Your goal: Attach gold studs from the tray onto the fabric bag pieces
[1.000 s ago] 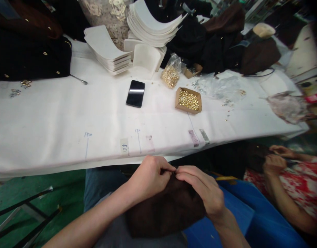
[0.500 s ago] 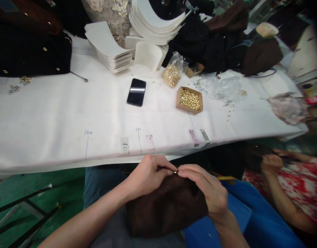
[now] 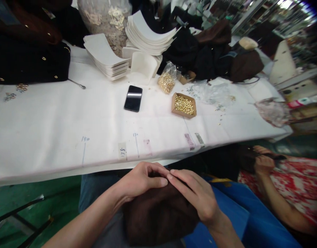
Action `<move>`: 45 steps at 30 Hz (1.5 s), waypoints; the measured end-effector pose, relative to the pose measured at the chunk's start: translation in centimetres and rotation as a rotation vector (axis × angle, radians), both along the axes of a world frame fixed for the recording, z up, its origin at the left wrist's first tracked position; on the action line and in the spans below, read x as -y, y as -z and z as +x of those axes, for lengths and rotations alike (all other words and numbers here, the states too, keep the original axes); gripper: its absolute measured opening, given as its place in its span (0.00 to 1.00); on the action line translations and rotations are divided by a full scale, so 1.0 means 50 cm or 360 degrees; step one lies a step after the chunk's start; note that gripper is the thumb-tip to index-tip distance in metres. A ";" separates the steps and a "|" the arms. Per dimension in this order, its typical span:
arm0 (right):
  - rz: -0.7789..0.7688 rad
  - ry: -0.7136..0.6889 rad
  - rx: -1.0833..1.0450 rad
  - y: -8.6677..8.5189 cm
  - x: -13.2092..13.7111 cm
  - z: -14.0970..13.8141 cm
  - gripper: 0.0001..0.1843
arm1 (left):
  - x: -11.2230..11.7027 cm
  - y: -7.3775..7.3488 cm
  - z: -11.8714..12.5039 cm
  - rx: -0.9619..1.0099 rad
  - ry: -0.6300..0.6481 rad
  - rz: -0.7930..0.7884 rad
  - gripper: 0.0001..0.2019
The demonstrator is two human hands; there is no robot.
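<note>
A piece of dark brown fabric [image 3: 155,217] lies in my lap below the table's front edge. My left hand [image 3: 140,181] rests on its top edge with fingers curled and thumb pressed down on the cloth. My right hand [image 3: 197,198] lies beside it, fingers together, fingertips touching the left thumb and pressing the same edge. Whatever small thing may be between the fingertips is hidden. Further up, on the white table [image 3: 44,127], a small cardboard box of gold studs [image 3: 183,105] stands with a plastic bag of gold studs [image 3: 166,81] just behind it.
A black phone [image 3: 133,98] lies mid-table. Stacks of white curved pieces [image 3: 106,57] and dark garments [image 3: 26,58] fill the back. Crumpled clear plastic [image 3: 212,93] lies right of the box. Another person's hands [image 3: 263,162] work on dark cloth at the right.
The small gold piece seen between my fingertips half a second ago no longer shows. Both hands have flattened onto the fabric's edge. The view has shifted slightly.
</note>
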State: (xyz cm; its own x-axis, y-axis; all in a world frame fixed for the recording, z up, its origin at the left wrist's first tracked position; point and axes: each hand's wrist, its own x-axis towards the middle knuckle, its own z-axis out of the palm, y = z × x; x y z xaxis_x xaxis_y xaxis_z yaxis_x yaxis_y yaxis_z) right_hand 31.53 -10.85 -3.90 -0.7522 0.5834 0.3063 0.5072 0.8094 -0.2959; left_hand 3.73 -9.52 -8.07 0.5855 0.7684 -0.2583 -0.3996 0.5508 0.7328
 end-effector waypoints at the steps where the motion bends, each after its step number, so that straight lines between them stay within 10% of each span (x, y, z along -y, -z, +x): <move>1: -0.0010 0.0000 -0.0018 0.001 0.001 -0.002 0.27 | 0.001 0.002 0.003 -0.0003 0.0015 -0.0021 0.16; 19: -0.0042 -0.0003 -0.0017 0.031 -0.003 0.001 0.21 | 0.003 0.024 0.013 0.0012 0.0084 -0.0406 0.26; 25: -0.0225 0.0154 -0.0162 0.065 -0.026 0.010 0.16 | 0.001 0.040 0.011 -0.0641 -0.0068 0.0258 0.14; 30: -0.0274 0.0378 -0.0214 0.104 -0.075 0.024 0.13 | 0.006 0.025 0.008 -0.0823 -0.0127 0.0664 0.25; 45: -0.0130 0.0531 -0.0151 0.176 -0.126 0.004 0.16 | 0.016 0.048 -0.003 -0.1593 -0.0095 0.0490 0.31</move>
